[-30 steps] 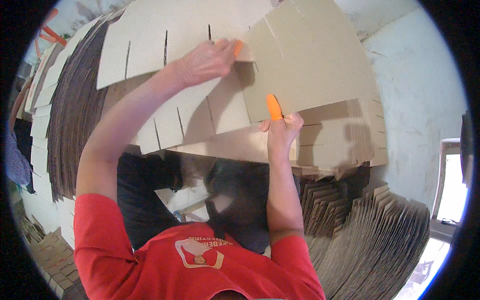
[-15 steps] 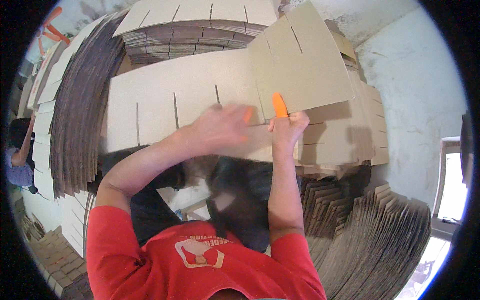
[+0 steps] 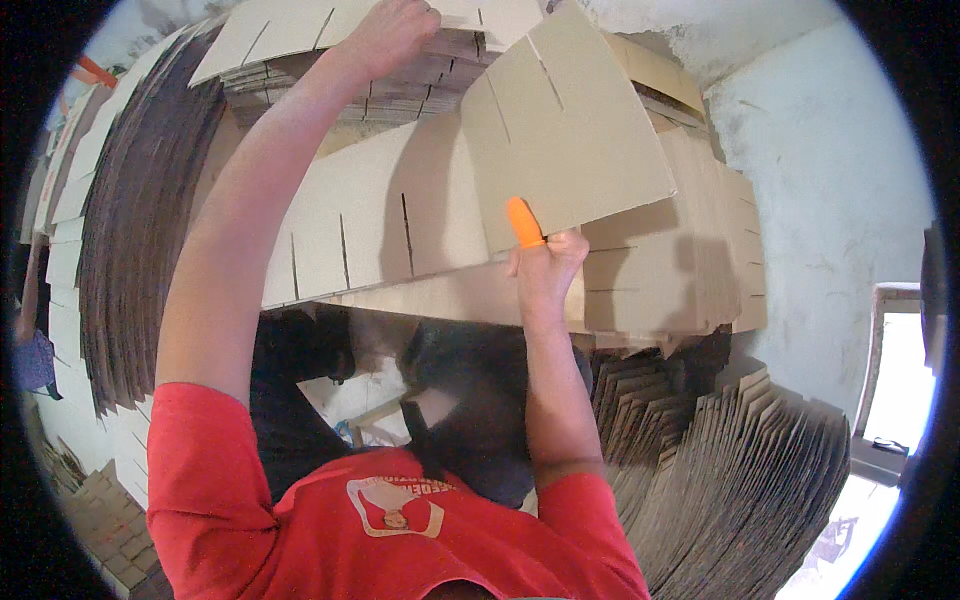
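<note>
My right hand (image 3: 548, 262) is closed on the lower edge of a tan slotted cardboard sheet (image 3: 575, 130), its thumb in an orange finger cover (image 3: 524, 222) lying on top. The sheet's right part is folded up along a crease, while its longer left part (image 3: 350, 225) lies flatter and carries several dark slits. My left hand (image 3: 395, 35) is stretched out over the far stack of slotted cardboard (image 3: 290, 30). Its fingers are curled by the top sheet's edge; whether they pinch anything is hidden.
A tall fanned stack of cardboard (image 3: 140, 210) stands at the left. More slotted sheets (image 3: 650, 285) lie under and right of the held one, and dense upright rows (image 3: 740, 480) fill the lower right. A pale wall (image 3: 800, 180) bounds the right side. Another person's arm (image 3: 30, 300) shows at far left.
My left hand has moved from the middle of the folded sheet up to the far stack. My right hand keeps its hold; in the picture it and the sheet sit slightly further left.
</note>
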Available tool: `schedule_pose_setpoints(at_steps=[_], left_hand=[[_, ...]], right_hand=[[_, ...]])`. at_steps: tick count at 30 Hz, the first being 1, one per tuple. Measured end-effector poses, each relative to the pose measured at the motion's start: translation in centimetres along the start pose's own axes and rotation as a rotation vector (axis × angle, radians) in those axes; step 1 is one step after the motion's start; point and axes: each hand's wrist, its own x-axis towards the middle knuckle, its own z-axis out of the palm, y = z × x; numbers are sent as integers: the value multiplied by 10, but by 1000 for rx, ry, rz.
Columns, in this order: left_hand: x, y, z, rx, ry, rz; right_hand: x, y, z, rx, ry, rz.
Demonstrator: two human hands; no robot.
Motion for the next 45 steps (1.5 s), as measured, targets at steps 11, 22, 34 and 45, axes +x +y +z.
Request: schedule_pose_setpoints(at_steps=[11, 22, 34, 45], left_hand=[[2, 17, -38, -256, 500, 63], [-21, 53, -61, 4, 154, 229], [-37, 76, -87, 74, 243, 264], [-92, 149, -139, -63, -52, 445]], right_hand=[[-2, 0, -9, 139, 42, 79], [-1, -6, -11, 150, 99, 73], [8, 21, -13, -74, 34, -184], [4, -5, -27, -192, 120, -269]])
